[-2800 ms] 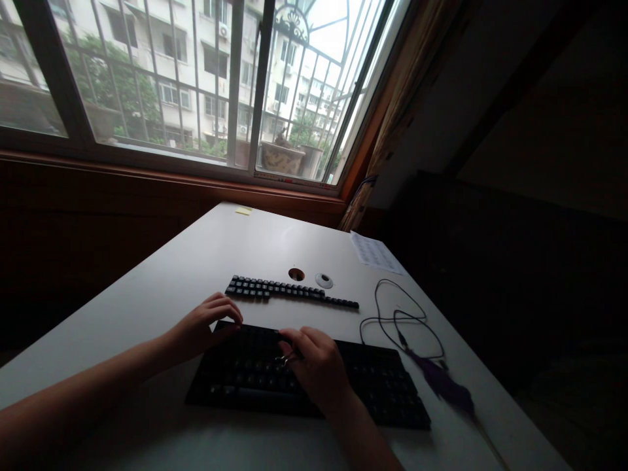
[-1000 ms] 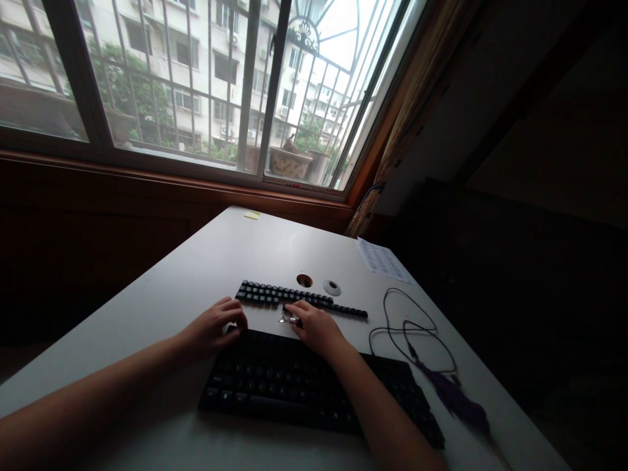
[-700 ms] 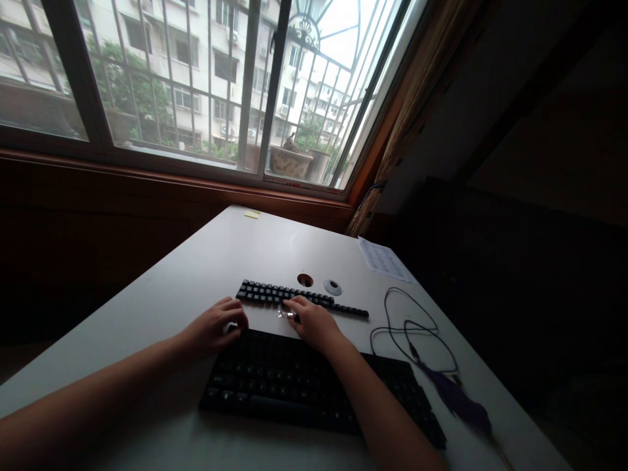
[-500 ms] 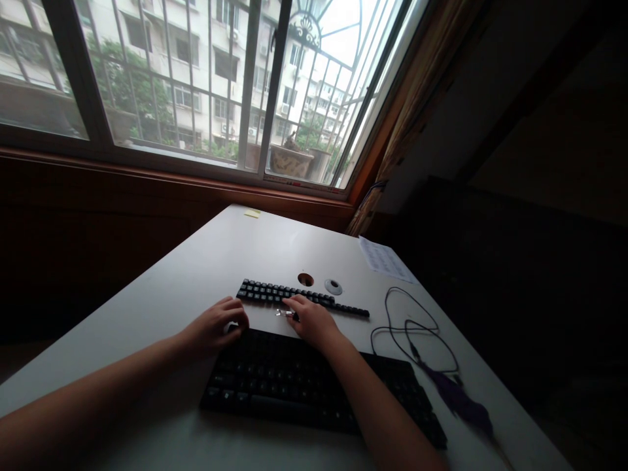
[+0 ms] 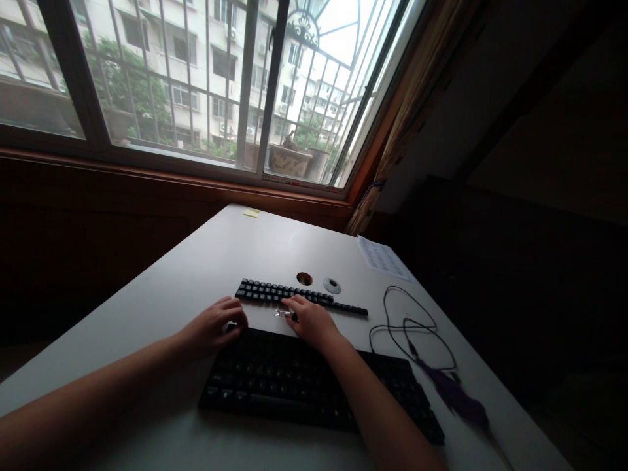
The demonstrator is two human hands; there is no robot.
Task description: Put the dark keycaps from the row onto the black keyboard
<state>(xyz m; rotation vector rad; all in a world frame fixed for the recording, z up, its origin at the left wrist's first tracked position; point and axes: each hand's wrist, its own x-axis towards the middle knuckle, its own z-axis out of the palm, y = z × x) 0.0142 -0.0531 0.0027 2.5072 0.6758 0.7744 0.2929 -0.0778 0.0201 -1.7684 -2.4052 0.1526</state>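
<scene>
A black keyboard [image 5: 275,379] lies near me on the white table, with its far rows bare of keycaps as far as the dim light shows. At its far left corner, my left hand [image 5: 223,324] is closed, thumb and fingers curled against the edge. My right hand [image 5: 311,320] is above the keyboard's far edge, its fingers wrapped round a small keycap puller [image 5: 283,314] with bright wire ends pointing left. Just beyond that hand stand rows of loose black keycaps [image 5: 265,291], lined up on the table. My right forearm hides part of the keyboard.
A round cable hole [image 5: 304,279] and its grey cover [image 5: 332,286] are behind the keycaps. To the right lie a looped black cable [image 5: 387,327], a purple item [image 5: 458,396] and a printed sheet [image 5: 385,257]. Yellow sticky notes [image 5: 251,212] are at the far corner.
Both hands stay in nearly the same place. The whole view has shifted very slightly; the keycap puller's wire ends have barely moved.
</scene>
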